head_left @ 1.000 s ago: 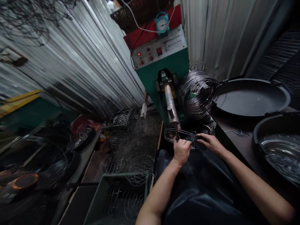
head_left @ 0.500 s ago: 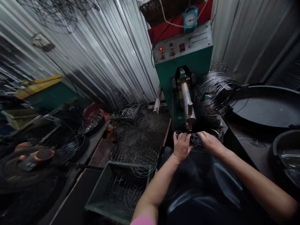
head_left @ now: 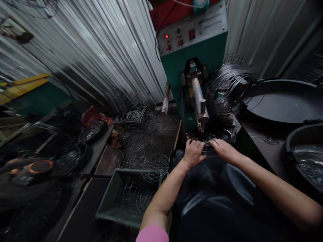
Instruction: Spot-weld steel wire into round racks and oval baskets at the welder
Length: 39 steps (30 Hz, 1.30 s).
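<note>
A small frame of thin metal wire (head_left: 206, 147) lies between my two hands, just below the electrode tip of a green spot-welding machine (head_left: 171, 69). My left hand (head_left: 193, 153) has its fingers curled over the frame's left side, thumb pointing right. On the other side, my right hand (head_left: 223, 149) pinches the frame's edge with the fingertips. Most of the frame's outline is hidden by the hands and the dark surroundings. Above it, the machine's metal arm (head_left: 199, 97) slants down toward me. Small round bowls (head_left: 224, 135) with metal bits stand behind the hands.
A green plastic crate (head_left: 106, 201) with wire pieces stands at my left, with several wire rings (head_left: 153, 164) behind it. A wire coil (head_left: 227, 89) hangs right of the machine. Large dark pans (head_left: 285, 101) rest on the right-hand bench. A fan (head_left: 37, 171) is at far left.
The view has shifted, so the machine sits higher and a little further left. Both hands stay on the wire frame, now seen slightly apart from the electrode tip.
</note>
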Available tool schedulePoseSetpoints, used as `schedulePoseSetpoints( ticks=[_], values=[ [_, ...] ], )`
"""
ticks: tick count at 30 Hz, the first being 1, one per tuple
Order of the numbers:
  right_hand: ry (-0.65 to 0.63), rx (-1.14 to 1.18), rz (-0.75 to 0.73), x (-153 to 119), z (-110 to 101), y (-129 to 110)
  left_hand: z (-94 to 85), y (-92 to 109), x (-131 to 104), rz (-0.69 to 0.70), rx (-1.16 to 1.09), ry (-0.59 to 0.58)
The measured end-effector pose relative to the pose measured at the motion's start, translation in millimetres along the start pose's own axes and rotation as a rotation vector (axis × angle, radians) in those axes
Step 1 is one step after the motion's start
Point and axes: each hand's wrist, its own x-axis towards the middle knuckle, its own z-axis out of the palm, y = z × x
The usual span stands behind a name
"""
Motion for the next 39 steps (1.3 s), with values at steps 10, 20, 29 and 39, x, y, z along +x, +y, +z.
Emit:
schedulePoseSetpoints(
  ticks=[10, 20, 29, 39],
  values=[
    [0.251, 0.121, 0.096, 10.2, 2.5, 23.9, -6.0, -13.7, 19.5, -0.051, 0.017, 0.139],
    [0.218, 0.074, 0.161, 36.9, -1.2, 38.5, -9.0, -38.5, 46.8, 0.000, -0.050, 0.109],
    [0.193, 0.028, 0.174, 36.1, -5.3, 31.2, -8.6, -53.0, 51.2, 0.095, -0.137, 0.106],
    [0.208, 0.261, 0.142, 29.8, -6.5, 34.0, -5.1, -69.0, 58.9, 0.207, -0.159, 0.060]
  ],
)
